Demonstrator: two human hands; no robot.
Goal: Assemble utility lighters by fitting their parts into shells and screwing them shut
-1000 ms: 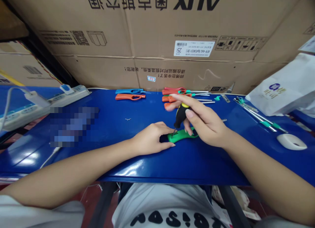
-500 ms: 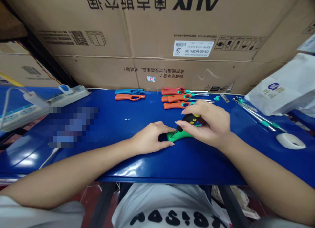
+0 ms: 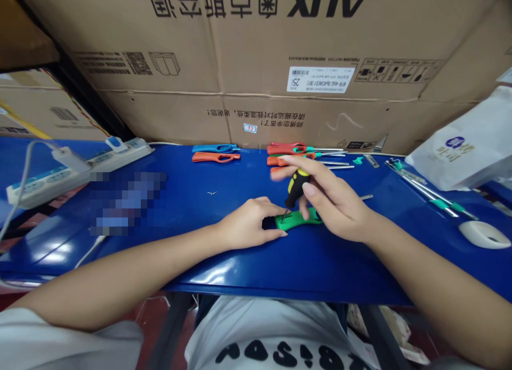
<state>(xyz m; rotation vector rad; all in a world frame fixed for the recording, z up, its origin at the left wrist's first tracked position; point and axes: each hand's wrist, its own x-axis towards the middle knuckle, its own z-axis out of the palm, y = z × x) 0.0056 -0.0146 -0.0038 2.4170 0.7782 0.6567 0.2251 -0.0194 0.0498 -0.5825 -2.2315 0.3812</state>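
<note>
A big brown box (image 3: 256, 66) is standing behind the green handle (image 3: 299, 219). I cannot tell what is in it. It is showing "AUX" upside down, and its white label (image 3: 320, 79) is showing "25". A white bag (image 3: 464, 146) is lying well to the right of the green handle. The green handle is lying on the blue surface (image 3: 180, 199). The left hand (image 3: 250, 225) is half curled and is pinching the green handle's left end. The right hand (image 3: 334, 202) is gripping a black and yellow screwdriver (image 3: 295, 186), and its tip is touching the green handle.
</note>
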